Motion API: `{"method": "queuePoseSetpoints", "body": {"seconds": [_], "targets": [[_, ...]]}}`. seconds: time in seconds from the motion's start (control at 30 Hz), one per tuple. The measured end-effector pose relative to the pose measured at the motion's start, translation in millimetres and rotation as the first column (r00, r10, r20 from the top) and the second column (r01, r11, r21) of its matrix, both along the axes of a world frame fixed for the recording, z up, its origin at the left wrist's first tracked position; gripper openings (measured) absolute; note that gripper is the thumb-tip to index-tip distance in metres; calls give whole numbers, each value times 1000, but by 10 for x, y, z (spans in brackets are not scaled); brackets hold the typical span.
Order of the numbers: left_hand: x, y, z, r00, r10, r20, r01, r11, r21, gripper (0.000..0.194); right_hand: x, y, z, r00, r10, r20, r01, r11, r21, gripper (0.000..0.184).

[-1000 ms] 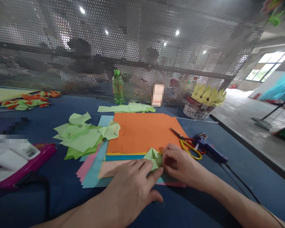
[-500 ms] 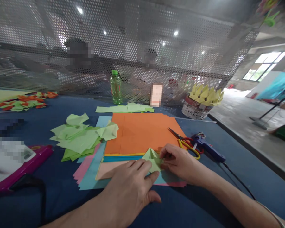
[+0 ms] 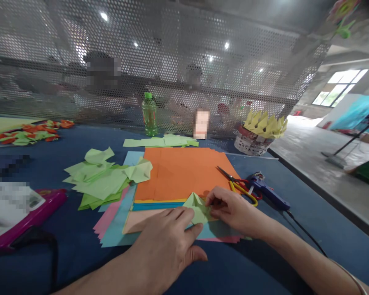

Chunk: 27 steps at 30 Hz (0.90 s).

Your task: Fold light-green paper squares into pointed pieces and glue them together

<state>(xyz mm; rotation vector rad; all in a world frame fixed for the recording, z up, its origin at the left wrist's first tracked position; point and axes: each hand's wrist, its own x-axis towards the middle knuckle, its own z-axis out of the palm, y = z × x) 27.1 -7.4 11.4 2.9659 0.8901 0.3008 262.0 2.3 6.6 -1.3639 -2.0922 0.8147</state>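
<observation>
A folded light green sheet of paper [image 3: 199, 211] lies over the front of a stack of coloured paper, with a raised, creased point at its far side. My left hand [image 3: 169, 233] rests palm down at its left edge; the fingertips press on the paper while the thumb stands apart. At the right edge, my right hand [image 3: 229, 209] pinches the paper between thumb and fingers, which partly cover that side. Under both hands is the stack, topped by an orange sheet [image 3: 184, 168], with blue, peach and pink sheets showing below.
Scissors [image 3: 240, 186] and a blue glue gun [image 3: 267, 192] lie to the right. Light green sheets [image 3: 101, 180] are piled left, near a magenta-edged device [image 3: 53, 200]. Behind stand a green bottle [image 3: 149, 116] and a pot with yellow paper points [image 3: 255, 139], before a perforated metal screen [image 3: 172, 49].
The view has shifted very slightly. Both hands stay at the folded green paper in nearly the same pose, and the fold looks the same.
</observation>
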Motion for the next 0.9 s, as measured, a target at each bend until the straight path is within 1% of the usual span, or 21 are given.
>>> {"method": "queuePoseSetpoints", "body": {"seconds": [0.13, 0.37, 0.43, 0.53, 0.57, 0.63, 0.73, 0.8, 0.9], "targets": [[-22, 3, -2, 1000, -5, 26, 6, 1000, -15, 39, 15, -4, -11, 999, 13, -41, -13, 1000, -3, 33], [-24, -4, -12, 999, -3, 36, 4, 1000, -19, 39, 28, -11, -23, 996, 80, -40, -79, 996, 31, 46], [-19, -4, -2, 1000, -1, 27, 2, 999, -34, 38, 21, -13, -13, 996, 80, -32, -79, 996, 44, 42], [-21, -3, 7, 999, -8, 36, 10, 999, -48, 37, 4, -18, 15, 998, 58, -12, -57, 997, 61, 30], [-24, -4, 7, 999, -10, 41, 12, 999, -46, 36, 1, -18, 23, 999, 48, -10, -47, 996, 70, 29], [-29, -7, 5, 999, -13, 45, 15, 999, -40, 37, 0, -15, 28, 999, 37, -4, -37, 995, 96, 32], [-31, -7, -2, 999, -19, 32, 20, 999, -37, 37, 12, -3, 17, 997, 74, 30, -77, 989, 126, 39], [-28, -1, -6, 1000, -17, 17, 18, 999, -46, 38, 17, 2, 11, 993, 102, 60, -109, 985, 135, 39], [-21, 10, -7, 1000, -15, 15, 15, 999, -44, 37, 10, -1, 18, 992, 96, 84, -107, 984, 143, 37]]}}
